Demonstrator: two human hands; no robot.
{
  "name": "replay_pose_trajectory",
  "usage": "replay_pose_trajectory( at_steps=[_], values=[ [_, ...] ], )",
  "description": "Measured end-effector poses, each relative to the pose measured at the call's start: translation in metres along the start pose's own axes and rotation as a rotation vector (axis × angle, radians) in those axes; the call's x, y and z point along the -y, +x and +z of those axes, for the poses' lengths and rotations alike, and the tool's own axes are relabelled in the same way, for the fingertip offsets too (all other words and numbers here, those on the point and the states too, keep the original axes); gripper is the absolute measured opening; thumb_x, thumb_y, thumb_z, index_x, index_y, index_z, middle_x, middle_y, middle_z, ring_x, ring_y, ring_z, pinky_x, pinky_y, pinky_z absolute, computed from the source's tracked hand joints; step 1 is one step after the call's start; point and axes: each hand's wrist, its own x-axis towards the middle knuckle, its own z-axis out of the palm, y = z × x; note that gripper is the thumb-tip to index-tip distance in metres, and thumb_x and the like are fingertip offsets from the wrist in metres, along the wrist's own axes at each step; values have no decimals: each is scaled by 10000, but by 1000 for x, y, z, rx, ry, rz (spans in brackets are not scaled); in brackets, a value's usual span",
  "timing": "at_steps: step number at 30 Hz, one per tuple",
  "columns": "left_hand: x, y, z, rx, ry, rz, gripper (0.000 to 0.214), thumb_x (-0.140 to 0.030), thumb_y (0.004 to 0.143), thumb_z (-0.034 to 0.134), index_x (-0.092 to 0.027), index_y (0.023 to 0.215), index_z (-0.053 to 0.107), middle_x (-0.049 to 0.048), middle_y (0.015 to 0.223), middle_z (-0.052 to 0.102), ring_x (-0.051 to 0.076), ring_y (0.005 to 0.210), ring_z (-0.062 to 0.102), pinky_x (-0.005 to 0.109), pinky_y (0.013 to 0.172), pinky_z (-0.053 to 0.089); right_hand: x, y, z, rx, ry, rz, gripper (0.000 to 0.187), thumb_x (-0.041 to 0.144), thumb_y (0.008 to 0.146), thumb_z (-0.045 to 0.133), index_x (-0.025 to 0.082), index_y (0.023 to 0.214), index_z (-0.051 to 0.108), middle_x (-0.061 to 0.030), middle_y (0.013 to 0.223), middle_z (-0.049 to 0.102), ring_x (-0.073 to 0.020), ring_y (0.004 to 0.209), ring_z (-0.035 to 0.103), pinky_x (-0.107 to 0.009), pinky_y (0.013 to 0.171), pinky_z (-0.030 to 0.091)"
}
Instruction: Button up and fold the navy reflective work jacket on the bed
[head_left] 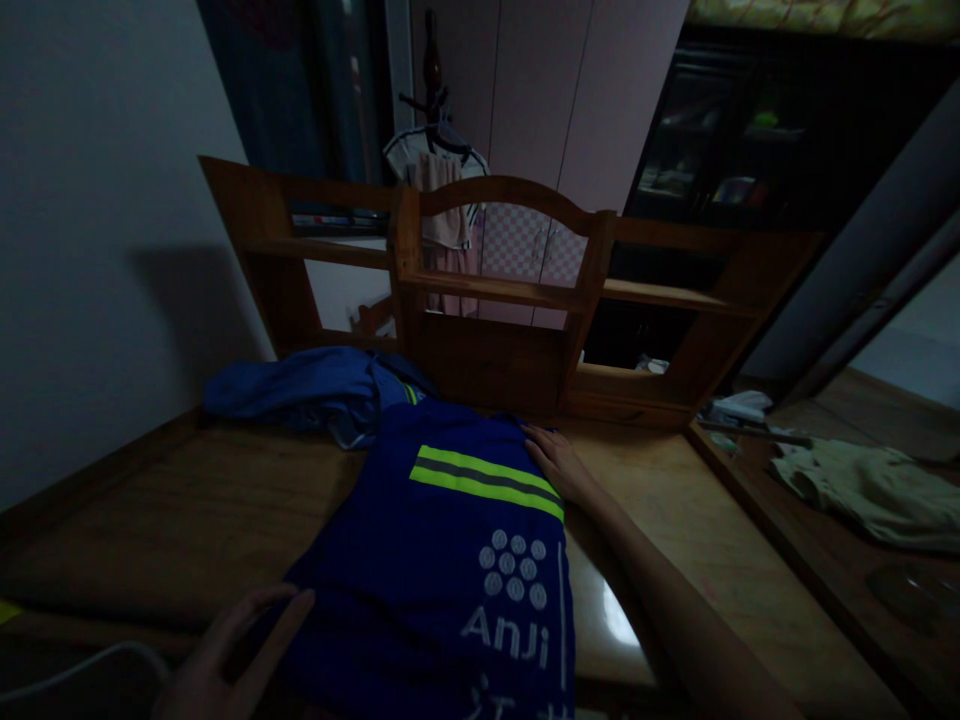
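A dark blue work jacket (397,560) lies spread on the wooden desk top, with a yellow-green and grey reflective stripe (480,482) across it. White "Anji" lettering and a cluster of circles show on its right half. At the lower left, my left hand (236,640) pinches the jacket's near left edge between thumb and fingers. Farther up, my right hand (559,465) rests on the jacket's right edge by the stripe, its fingers stretched out and flat. The jacket's near end runs out of view.
A lighter blue garment (300,392) lies bunched behind the jacket, against the shelf. The wooden shelf unit (487,360) closes off the far side of the desk top (660,500). A pale garment (870,490) lies on a lower surface at right. A white cable (97,657) curves at the lower left.
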Motion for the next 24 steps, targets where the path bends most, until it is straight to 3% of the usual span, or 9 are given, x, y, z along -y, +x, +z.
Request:
replay_pose_trajectory(
  at_steps=[6, 15, 24],
  values=[
    [-18, 13, -4, 145, 39, 159, 371, -548, 747, 480, -278, 884, 694, 5, 932, 710, 202, 822, 670, 239, 673, 545, -1, 0, 1, -1, -9, 4, 449, 444, 981, 272, 269, 1358, 441, -45, 1364, 494, -215, 1262, 430, -440, 1095, 263],
    [-27, 15, 7, 129, 67, 75, 399, -593, 796, 441, -257, 819, 654, 7, 829, 707, 191, 758, 668, 246, 668, 539, -1, 0, 1, -17, -11, -14, 439, 434, 983, 278, 261, 1346, 455, -52, 1343, 513, -215, 1241, 451, -434, 1078, 297],
    [-33, 12, 11, 40, 155, 115, 322, -454, 844, 414, -253, 840, 666, 19, 833, 700, 189, 742, 655, 244, 632, 511, -6, 0, 6, -25, -21, 2, 441, 445, 979, 285, 265, 1343, 457, -60, 1347, 508, -225, 1245, 450, -455, 1086, 281]
  ],
)
